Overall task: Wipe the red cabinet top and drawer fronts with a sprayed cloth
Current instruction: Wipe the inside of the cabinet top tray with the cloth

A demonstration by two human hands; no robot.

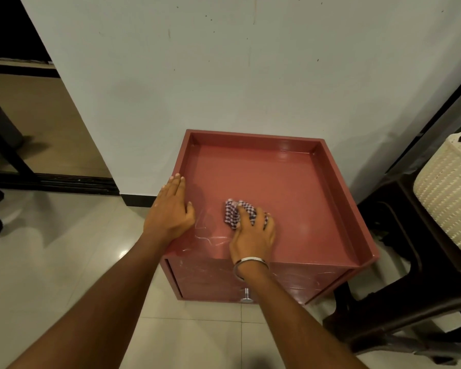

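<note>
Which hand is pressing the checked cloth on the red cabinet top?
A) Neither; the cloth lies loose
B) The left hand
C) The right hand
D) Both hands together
C: the right hand, with a bangle on its wrist, covers the checked cloth on the cabinet top, while the left hand rests flat near the left rim.

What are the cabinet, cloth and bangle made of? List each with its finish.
Cabinet: probably painted or laminated board; glossy red, reflecting light.
Cloth: soft woven fabric, checked, bunched under the right hand.
Bangle: looks like polished silver-coloured metal, shiny.
</note>
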